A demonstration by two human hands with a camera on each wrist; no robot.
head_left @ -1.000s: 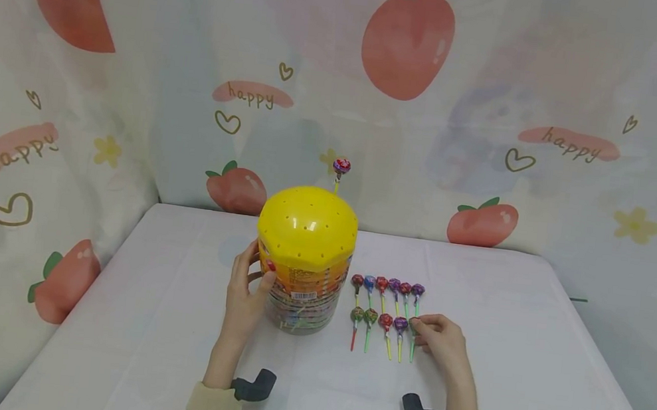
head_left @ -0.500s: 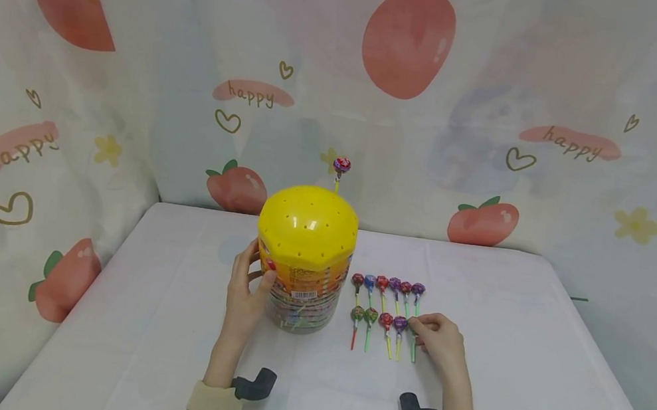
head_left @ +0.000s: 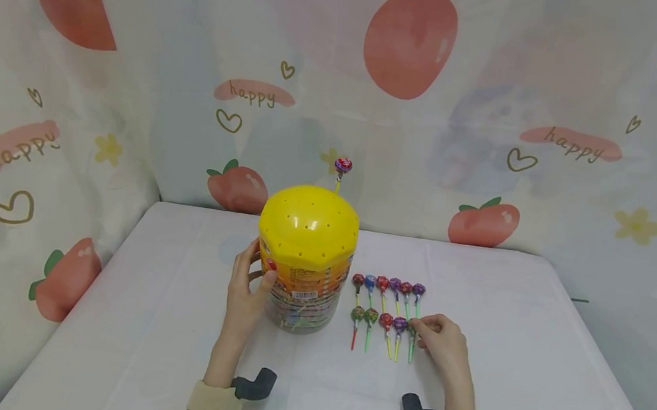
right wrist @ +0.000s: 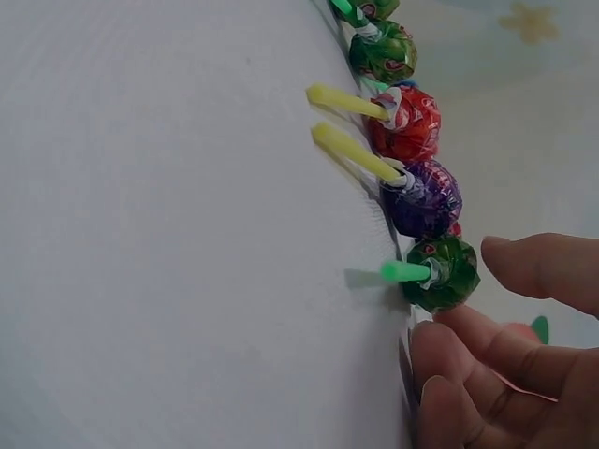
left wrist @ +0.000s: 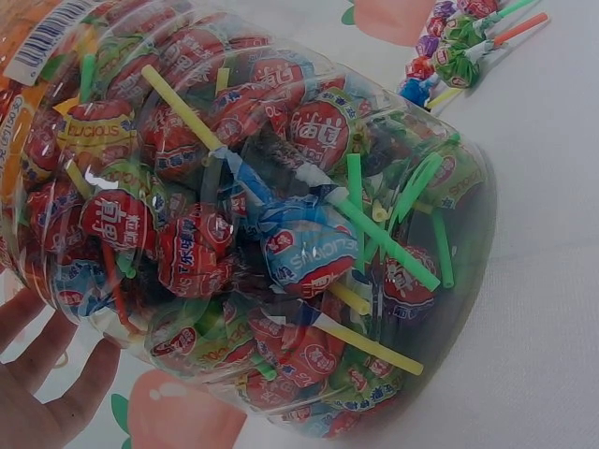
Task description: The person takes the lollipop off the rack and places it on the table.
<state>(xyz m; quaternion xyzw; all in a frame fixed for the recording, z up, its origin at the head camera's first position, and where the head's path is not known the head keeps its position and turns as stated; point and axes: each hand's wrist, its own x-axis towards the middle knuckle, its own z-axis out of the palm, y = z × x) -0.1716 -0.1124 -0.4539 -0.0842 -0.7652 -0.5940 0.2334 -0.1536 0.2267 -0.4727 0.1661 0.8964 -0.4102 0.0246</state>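
Observation:
A clear plastic jar (head_left: 300, 315) of lollipops, with a yellow domed lid (head_left: 308, 226) full of small holes, stands upright on the white table. My left hand (head_left: 247, 296) holds its left side, thumb towards the front; its spread fingers show beside the jar in the left wrist view. Right of the jar, wrapped lollipops lie in two rows. My right hand (head_left: 443, 341) is at the right end of the near row, around the head of a green lollipop (right wrist: 442, 273). In the right wrist view the thumb stands slightly off that head and a finger meets its lower side.
One lollipop (head_left: 342, 166) stands up behind the lid on a yellow stick; where its stick ends is hidden. A purple lollipop (right wrist: 423, 198) lies beside the green one. A printed cloth (head_left: 372, 129) hangs behind the table.
The green lollipop's stick shifted slightly right, then back left, with my right hand at its head. More of its head shows now. My left hand and the jar have stayed put.

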